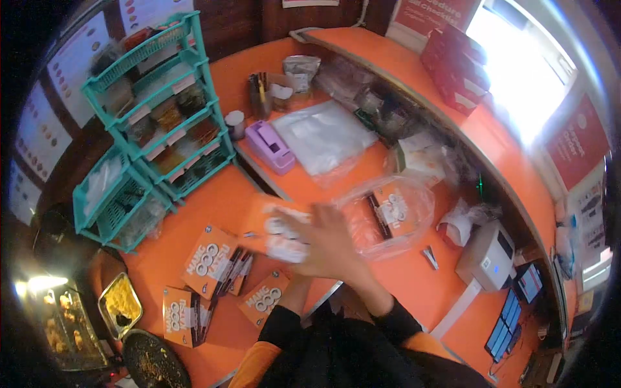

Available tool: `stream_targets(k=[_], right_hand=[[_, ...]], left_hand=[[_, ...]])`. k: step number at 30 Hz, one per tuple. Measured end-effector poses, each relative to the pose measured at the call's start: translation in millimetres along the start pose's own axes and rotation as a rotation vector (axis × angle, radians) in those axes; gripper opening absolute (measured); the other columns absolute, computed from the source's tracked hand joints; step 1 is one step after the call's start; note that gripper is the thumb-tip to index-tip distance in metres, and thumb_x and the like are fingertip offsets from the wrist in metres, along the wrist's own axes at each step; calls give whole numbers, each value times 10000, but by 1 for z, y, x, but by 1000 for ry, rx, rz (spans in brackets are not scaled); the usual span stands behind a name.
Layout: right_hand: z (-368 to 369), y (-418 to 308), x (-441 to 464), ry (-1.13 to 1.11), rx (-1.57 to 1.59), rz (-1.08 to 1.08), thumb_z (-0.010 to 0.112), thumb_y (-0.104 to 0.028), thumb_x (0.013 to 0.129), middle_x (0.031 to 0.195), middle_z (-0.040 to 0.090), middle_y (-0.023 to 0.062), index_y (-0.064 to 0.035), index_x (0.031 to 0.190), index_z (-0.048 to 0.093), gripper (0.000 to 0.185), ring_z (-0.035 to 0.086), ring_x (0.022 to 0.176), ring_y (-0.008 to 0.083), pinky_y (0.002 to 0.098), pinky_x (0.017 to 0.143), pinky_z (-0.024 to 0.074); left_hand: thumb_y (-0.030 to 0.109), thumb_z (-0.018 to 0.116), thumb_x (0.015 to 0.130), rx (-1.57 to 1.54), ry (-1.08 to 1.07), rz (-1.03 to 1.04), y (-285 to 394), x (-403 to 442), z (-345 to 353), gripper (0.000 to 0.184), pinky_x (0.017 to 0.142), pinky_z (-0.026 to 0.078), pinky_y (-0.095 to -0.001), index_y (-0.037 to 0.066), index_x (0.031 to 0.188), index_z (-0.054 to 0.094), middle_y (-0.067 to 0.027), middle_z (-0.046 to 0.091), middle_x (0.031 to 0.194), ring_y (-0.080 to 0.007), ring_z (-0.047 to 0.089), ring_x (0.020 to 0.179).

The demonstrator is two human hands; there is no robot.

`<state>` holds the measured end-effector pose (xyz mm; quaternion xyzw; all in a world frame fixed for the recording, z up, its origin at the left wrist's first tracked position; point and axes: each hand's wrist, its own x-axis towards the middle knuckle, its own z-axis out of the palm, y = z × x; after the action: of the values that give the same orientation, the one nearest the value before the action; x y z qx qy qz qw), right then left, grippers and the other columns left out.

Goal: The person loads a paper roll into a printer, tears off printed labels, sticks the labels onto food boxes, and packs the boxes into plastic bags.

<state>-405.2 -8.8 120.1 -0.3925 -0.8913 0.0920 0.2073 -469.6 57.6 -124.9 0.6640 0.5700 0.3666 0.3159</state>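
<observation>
From my remote seat I take the purple tape dispenser (270,147) as the landmark. Well to its left and nearer the wearer, a metal tray (109,318) holds yellow food. A tiered teal rack (176,137) stands left of the dispenser. Toward the wearer from the dispenser, and to the left, printed cartons (212,258) lie in overlapping piles on the orange counter (171,242). On the wearer's side of the dispenser, an orange-and-white carton (281,242) is held above the counter, blurred. The left hand is mostly hidden behind it, only the wrist (296,292) showing clearly, so I cannot tell how its fingers stand. The right hand (326,246) grips the carton's right side, fingers spread across it. I judge this carton light, of thin card: stiff along its folds, easily dented on its broad faces, perhaps slippery where printed. Its contents I cannot see. I would take it by two opposite edges, squeezing gently. Right of the dispenser and nearer the wearer, a clear plastic bag (352,213) surrounds a boxed item (394,207). Farther right stands a white printer (486,255), its paper strip (457,310) trailing toward the wearer.
</observation>
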Motion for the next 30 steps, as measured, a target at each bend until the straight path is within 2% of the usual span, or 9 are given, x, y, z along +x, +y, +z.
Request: stream_targets(k=[3,6,14,16,20,22,24,26,30], right_hand=[[-19,40,-46,17,-231,533,822,-432,507,1211,525,244,-319,1446,471,1008,474,1168,424,545,973,367],[1,107,-68,-101,-361,795,765,-444,609,1252,466,375,-305,1445,456,903,419,1231,545,596,1047,325],[75,147,-25,-25,-294,997,770,-459,605,1449,301,372,-294,1525,307,1043,361,1291,564,655,1075,251],[94,152,-51,135,-290,892,749,-421,660,1473,289,350,-245,1529,306,990,338,1303,574,682,1074,225],[112,161,-52,269,-489,502,714,-433,748,1484,300,308,-131,1519,317,918,304,1364,492,615,1096,253],[81,120,-17,257,237,270,706,-412,765,1456,347,297,-98,1506,319,893,333,1350,468,578,1099,273],[68,47,30,7,256,-124,722,-405,740,1421,374,296,-126,1511,312,917,359,1325,462,573,1092,285],[88,-14,75,-238,228,-534,738,-397,714,1387,402,294,-155,1516,305,943,384,1301,455,568,1084,297],[170,-77,124,-387,9,-951,770,-382,664,1317,457,292,-212,1526,291,1001,436,1251,442,558,1069,321]], left_hand=[[229,882,559,-280,-78,-310,-28,6,19,997,1007,459,-458,96,1421,398,-240,253,1419,-486,419,1256],[213,865,570,61,-193,-317,43,1,-15,1048,1001,467,-430,78,1457,322,-215,221,1463,-465,329,1321],[255,796,601,-18,-34,-72,26,21,30,1079,1112,318,-468,96,1511,237,-189,292,1481,-459,241,1335],[366,782,624,-191,-28,-82,22,26,37,1076,1158,190,-559,103,1514,239,-217,351,1478,-475,282,1350],[324,815,665,224,-265,-153,76,16,-26,1079,1203,149,-472,97,1533,216,-206,310,1528,-370,270,1419],[336,854,606,81,-153,-119,51,-2,-20,1100,1179,165,-529,116,1515,275,-205,295,1532,-391,280,1396],[264,884,522,-1130,108,51,30,-16,21,1135,1145,231,-532,175,1498,311,-228,331,1429,-436,330,1307],[203,859,491,-154,142,-63,21,-15,30,1110,1100,281,-483,81,1458,327,-239,342,1311,-459,323,1235],[199,863,482,-116,145,11,32,-31,16,1134,1096,292,-467,77,1467,313,-247,328,1297,-460,323,1236]])
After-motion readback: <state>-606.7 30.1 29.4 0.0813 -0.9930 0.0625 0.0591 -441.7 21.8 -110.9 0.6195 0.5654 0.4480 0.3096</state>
